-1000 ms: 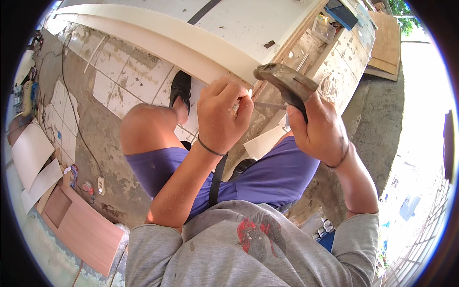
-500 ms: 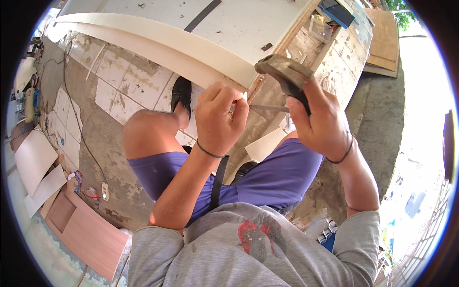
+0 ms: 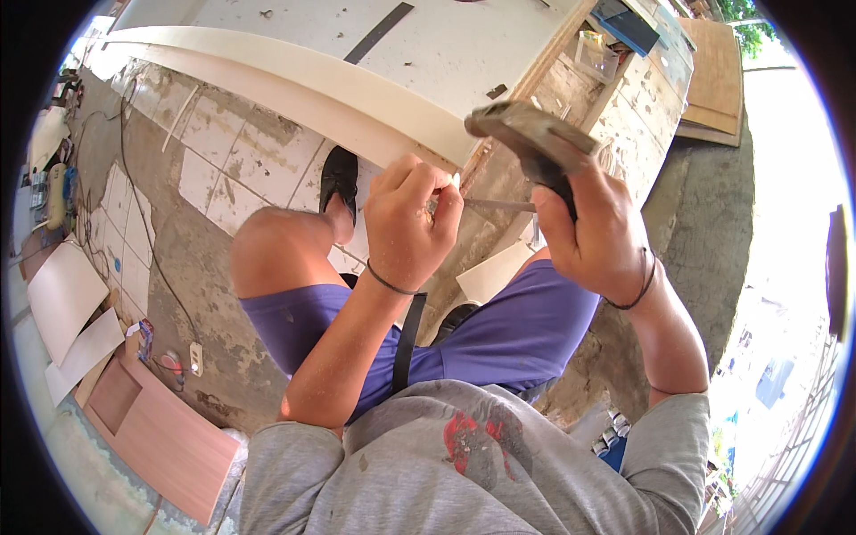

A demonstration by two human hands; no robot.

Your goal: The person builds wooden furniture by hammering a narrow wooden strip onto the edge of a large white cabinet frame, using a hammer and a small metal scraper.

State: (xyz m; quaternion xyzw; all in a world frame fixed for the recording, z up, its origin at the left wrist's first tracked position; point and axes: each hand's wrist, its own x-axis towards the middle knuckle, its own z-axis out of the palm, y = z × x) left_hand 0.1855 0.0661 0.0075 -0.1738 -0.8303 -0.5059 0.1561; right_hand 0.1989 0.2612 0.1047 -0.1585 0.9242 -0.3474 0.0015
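My right hand [image 3: 599, 234] is wrapped round the dark handle of a hammer [image 3: 526, 129]. The hammer's blurred metal head hangs over the near corner of a long white board [image 3: 357, 102]. Just left of it, my left hand [image 3: 412, 214] is closed in a pinch against the board's end. Whatever its fingers hold is too small and hidden to make out. A thin grey strip [image 3: 499, 205] shows between my two hands; I cannot tell whether it is held.
A white panel [image 3: 303, 36] bearing a dark strip [image 3: 379, 33] lies beyond the board. A clear plastic box [image 3: 596, 55] and a blue tray [image 3: 629, 27] are at the far right. Wood sheets [image 3: 165, 437] and a power socket [image 3: 196, 358] with a cable lie on the left floor.
The hammer head has shifted slightly left, and my right hand has moved a little with it. My left hand stays at the board's end.
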